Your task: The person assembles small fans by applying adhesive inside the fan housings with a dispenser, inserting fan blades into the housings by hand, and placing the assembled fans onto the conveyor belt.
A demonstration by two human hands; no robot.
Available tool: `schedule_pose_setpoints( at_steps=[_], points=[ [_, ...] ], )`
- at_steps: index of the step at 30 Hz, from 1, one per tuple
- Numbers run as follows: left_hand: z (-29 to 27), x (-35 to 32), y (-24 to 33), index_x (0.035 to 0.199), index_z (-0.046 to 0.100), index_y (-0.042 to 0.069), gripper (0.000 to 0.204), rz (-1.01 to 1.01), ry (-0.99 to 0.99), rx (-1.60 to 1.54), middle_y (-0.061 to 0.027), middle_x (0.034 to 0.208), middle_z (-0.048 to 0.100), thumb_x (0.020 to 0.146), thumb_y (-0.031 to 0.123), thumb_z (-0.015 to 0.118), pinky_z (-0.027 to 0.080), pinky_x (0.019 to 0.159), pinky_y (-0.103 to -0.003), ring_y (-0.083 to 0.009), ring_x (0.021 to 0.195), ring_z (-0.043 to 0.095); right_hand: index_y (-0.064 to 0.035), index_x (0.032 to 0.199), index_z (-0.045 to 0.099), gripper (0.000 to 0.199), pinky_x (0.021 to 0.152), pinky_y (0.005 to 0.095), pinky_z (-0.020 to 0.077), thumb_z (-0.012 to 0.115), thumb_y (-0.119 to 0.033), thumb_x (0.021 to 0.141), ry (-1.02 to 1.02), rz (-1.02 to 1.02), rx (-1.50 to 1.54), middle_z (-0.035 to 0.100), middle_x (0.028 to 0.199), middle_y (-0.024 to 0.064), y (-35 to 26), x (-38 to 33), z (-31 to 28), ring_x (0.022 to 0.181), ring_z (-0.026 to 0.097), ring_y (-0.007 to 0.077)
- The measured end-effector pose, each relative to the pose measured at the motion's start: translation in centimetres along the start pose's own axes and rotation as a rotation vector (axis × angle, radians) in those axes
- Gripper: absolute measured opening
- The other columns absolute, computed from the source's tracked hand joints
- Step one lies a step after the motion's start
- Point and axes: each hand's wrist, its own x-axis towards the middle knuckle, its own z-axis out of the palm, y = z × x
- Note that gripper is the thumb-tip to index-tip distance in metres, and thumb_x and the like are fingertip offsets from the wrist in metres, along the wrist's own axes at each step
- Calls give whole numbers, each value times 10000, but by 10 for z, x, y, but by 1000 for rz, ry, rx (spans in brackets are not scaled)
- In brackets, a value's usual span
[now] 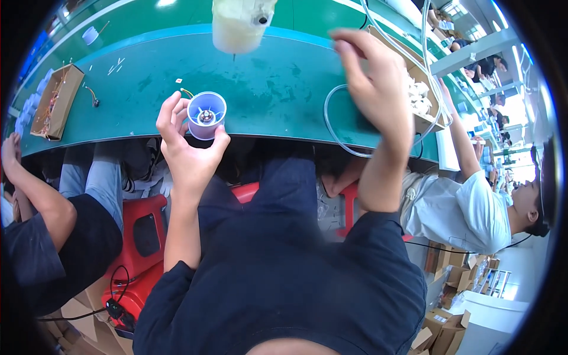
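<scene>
My left hand (pixel 188 151) grips a lavender plastic cup-shaped housing (pixel 206 131) near the table's front edge, thumb on its right side and fingers on its left. The housing's mouth tilts up toward me, showing ribs and a small metal shaft part (pixel 206 116) at its centre. A short wire with a connector (pixel 187 93) shows behind it. Raised over the table at the right, my right hand (pixel 376 80) is slightly blurred, its visible fingers stretched out to the left with nothing seen in them. Above the table hangs a yellowish, cloudy tool body (pixel 241 26) with a thin tip pointing down.
A cardboard box (pixel 421 121) of white parts stands beside my right forearm, with a clear hose (pixel 326 112) looping near it. Far left, a box of wired parts (pixel 62 100) sits beside stacked lavender housings (pixel 29 109). People sit close on both sides.
</scene>
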Motion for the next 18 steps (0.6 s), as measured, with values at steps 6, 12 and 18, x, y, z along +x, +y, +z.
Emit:
schedule_pose_setpoints(
  at_steps=[6, 12, 18],
  points=[
    [3, -12, -1, 1302, 256, 76, 785, 24, -115, -18, -165, 1107, 500, 655, -35, 686, 485, 829, -345, -244, 975, 580, 5, 1011, 588, 228, 810, 417, 444, 464, -63, 833, -456, 326, -792, 594, 954, 213, 76, -10, -40, 921, 560, 380],
    [17, -17, 5, 1290, 273, 75, 776, 34, -153, -92, -176, 1106, 506, 643, -42, 685, 485, 823, -344, -252, 982, 583, -30, 1141, 550, 315, 824, 330, 473, 542, -90, 832, -472, 479, -186, 612, 1062, 168, 154, 19, -32, 960, 596, 242],
    [23, -23, 9, 1278, 284, 75, 780, 34, -208, -112, -185, 1096, 517, 625, -41, 695, 481, 825, -343, -270, 986, 592, -33, 1120, 563, 292, 740, 292, 481, 564, -116, 839, -506, 391, -181, 636, 979, 109, 197, 34, -20, 844, 604, 176]
  ],
)
